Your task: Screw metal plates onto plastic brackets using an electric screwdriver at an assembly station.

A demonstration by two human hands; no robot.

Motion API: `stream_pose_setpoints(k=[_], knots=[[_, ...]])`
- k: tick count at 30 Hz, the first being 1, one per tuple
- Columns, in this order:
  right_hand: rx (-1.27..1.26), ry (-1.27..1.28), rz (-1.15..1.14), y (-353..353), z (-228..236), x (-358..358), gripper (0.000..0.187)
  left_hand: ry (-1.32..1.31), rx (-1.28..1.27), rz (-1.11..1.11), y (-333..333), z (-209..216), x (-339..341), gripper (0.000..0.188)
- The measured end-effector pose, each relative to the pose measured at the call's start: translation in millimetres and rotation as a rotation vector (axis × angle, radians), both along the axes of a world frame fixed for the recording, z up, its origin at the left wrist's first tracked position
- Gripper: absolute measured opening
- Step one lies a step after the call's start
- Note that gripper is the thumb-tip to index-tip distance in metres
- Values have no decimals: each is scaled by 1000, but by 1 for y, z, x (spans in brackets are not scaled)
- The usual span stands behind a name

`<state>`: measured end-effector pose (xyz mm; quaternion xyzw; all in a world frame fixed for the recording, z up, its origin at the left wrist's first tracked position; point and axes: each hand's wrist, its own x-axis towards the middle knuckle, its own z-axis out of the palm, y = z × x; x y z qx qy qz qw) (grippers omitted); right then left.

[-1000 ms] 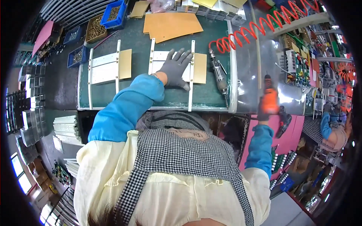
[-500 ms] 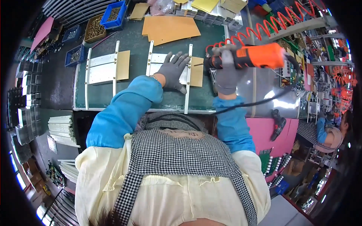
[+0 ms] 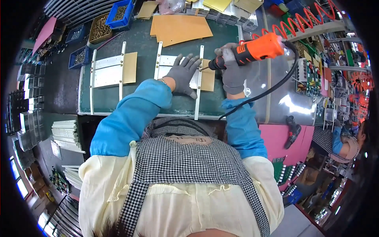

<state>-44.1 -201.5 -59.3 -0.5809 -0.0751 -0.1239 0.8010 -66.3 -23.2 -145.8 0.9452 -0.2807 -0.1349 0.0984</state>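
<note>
My left hand (image 3: 182,76), in a grey glove, lies flat with fingers spread on a silvery metal plate (image 3: 167,60). Its fingertips reach the right one of two white metal strips (image 3: 197,106) that lie along the plate's sides. Brass-coloured screws show on both strips. My right hand (image 3: 233,75), gloved too, is wrapped round an orange and black power screwdriver (image 3: 259,49), which is tilted sideways. The long bit points left, its tip at a screw on the right strip; whether they touch I cannot tell. A brown cardboard sheet (image 3: 208,82) sticks out from under that strip.
A similar plate (image 3: 108,75) with two strips lies to the left on the green table. Orange-brown card sheets (image 3: 179,29) lie farther back. Blue bins (image 3: 119,15) of screws stand far left. A black cable (image 3: 272,89) loops past my right forearm; a red coiled hose (image 3: 298,23) hangs behind.
My right hand has brought the screwdriver left and tilted it, so the bit now meets or nears the right strip. My left hand stays on the plate.
</note>
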Motion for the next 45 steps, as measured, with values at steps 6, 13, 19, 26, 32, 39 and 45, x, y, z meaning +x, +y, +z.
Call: stream_pose_setpoints(k=[6, 13, 19, 26, 32, 39, 45], knots=[[-80, -27, 56, 18, 12, 2, 51, 15, -17, 10, 1, 2, 1, 143], [-128, -11, 67, 28, 11, 8, 14, 26, 4, 8, 0, 0, 3, 141], [-159, -40, 60, 25, 7, 14, 18, 14, 9, -6, 0, 1, 3, 140], [3, 2, 118, 11, 35, 9, 27, -15, -27, -4, 4, 1, 4, 140], [46, -77, 19, 5, -1, 18, 69, 3, -50, 0, 3, -1, 1, 142], [-116, -21, -3, 14, 10, 13, 69, 7, 3, -4, 3, 0, 2, 140], [-236, -58, -22, 33, 7, 21, 17, 7, 7, 1, 2, 0, 1, 138]])
